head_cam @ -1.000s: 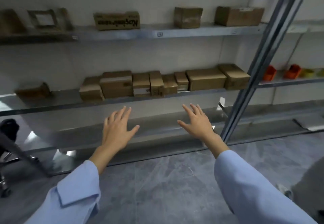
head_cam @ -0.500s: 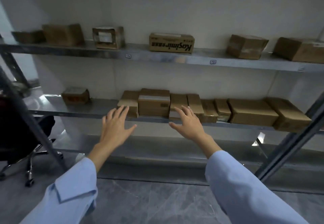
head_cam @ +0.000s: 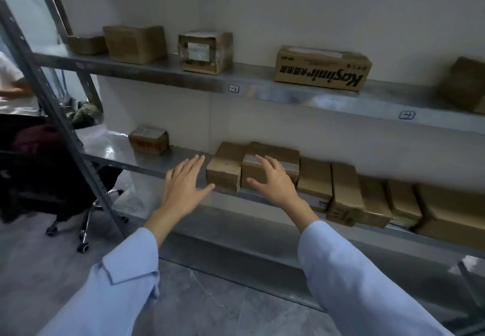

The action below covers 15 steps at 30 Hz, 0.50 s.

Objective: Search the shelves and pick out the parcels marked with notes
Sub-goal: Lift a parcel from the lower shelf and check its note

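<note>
Parcels along steel shelves

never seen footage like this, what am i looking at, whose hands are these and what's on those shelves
No machine here: a person wears a camera on the head, so the one picture shows what lies in front of and below them. The left hand and right hand are both open and hold nothing. The lower shelf carries a row of brown parcels; the right hand is by the taped parcel. The upper shelf holds more, including a printed carton.
</note>
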Available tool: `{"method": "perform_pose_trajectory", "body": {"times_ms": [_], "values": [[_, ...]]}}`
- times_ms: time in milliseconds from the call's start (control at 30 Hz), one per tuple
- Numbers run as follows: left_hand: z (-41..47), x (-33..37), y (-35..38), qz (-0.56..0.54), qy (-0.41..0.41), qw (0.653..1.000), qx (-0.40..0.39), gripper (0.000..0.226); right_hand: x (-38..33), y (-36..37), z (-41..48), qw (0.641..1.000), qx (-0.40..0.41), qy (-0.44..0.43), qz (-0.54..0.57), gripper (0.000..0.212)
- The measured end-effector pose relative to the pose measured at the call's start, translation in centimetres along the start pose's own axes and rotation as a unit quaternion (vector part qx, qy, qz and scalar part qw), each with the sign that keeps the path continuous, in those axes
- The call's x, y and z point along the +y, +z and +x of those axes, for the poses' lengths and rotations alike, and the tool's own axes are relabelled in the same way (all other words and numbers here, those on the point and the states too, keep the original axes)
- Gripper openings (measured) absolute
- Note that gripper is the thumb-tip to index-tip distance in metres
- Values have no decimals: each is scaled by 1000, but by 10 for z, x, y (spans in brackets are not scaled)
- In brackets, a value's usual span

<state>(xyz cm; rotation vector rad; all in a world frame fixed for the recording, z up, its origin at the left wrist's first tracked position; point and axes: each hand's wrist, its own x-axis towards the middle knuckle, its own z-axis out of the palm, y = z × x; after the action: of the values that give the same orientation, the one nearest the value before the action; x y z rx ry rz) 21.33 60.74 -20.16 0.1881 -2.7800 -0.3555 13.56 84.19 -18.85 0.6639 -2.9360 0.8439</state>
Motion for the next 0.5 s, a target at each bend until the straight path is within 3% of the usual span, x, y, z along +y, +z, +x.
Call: {"method": "perform_pose_trajectory", "body": {"times_ms": [200, 500], "values": [[41, -34, 25, -16, 0, 1000, -25, 80, 0, 39, 43, 999, -15, 22, 21, 72], [114, -85, 78, -76, 53, 990, -104, 83, -4, 100, 81, 986, 9, 143, 83, 72]]}}
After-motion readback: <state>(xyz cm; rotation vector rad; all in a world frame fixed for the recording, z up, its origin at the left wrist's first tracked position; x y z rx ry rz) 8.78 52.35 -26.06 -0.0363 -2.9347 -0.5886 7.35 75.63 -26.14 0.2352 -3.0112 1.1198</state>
